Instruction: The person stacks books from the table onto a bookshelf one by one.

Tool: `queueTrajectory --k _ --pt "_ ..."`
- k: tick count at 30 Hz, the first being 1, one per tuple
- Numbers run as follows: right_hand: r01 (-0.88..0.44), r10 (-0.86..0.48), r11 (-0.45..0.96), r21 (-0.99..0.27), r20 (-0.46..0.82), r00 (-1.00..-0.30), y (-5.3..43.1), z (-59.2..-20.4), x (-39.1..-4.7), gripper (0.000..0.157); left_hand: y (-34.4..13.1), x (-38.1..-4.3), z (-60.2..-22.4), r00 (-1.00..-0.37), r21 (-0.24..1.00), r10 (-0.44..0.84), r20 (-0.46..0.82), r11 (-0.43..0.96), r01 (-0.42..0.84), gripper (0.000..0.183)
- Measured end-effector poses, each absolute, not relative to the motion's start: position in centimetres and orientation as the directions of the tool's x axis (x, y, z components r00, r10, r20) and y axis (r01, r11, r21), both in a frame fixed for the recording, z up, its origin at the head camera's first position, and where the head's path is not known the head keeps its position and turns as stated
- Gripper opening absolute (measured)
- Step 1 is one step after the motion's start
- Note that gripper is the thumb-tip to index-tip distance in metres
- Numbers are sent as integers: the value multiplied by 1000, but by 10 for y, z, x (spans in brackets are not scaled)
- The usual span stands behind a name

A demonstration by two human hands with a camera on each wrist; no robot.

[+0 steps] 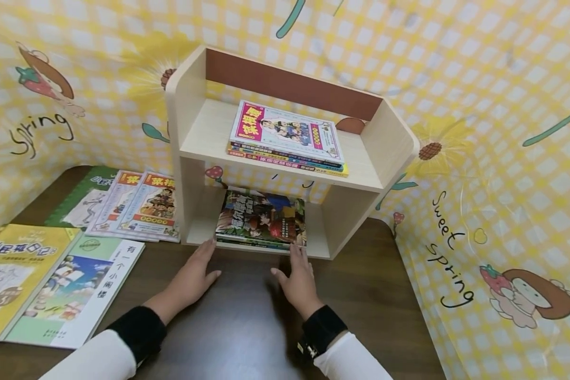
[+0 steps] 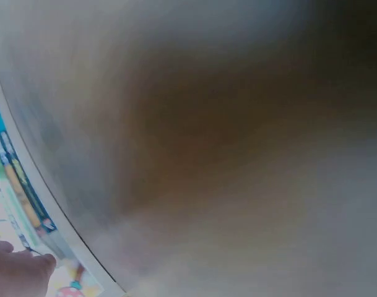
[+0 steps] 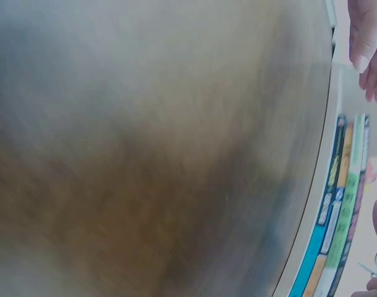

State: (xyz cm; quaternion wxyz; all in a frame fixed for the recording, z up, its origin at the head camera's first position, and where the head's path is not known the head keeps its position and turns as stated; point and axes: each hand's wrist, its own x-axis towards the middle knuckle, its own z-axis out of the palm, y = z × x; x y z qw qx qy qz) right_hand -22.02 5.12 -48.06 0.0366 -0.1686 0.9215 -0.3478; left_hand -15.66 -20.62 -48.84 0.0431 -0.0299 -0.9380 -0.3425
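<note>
A stack of books (image 1: 261,219) lies on the lower shelf (image 1: 318,229) of a small wooden bookshelf, a dark comic-style cover on top. By the stack's front left corner is my left hand (image 1: 192,274), its fingers stretched forward. Near the front right corner, my right hand (image 1: 300,279) reaches in with extended fingers. Both thumbs point inward, and neither hand grips anything. Whether the fingertips touch the books cannot be told. Colourful spines of the stack (image 3: 340,210) show in the right wrist view, and some spines (image 2: 21,179) in the left wrist view, where the tabletop is blurred.
On the upper shelf (image 1: 199,132) lies another book stack (image 1: 285,134). Left of the bookshelf, more books rest on the dark table (image 1: 233,327): two magazines (image 1: 149,206), a green book (image 1: 83,195), a yellow book (image 1: 28,274) and a green-white book (image 1: 76,290). Yellow checked cloth (image 1: 494,158) hangs behind.
</note>
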Motion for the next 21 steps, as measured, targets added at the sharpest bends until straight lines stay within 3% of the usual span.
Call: queueTrajectory --k 4,10,21 --pt "-276 -362 676 -683 19 -932 54 -477 -203 78 -209 -133 -483 -991 642 16 129 761 96 62" --pt "-279 -412 630 -724 -7 -911 54 -475 -184 76 -236 -114 -474 -983 644 -99 155 765 25 50" --pt "-296 -512 616 -730 -85 -855 45 -470 -147 78 -324 -133 -478 -920 646 -376 112 731 -221 56"
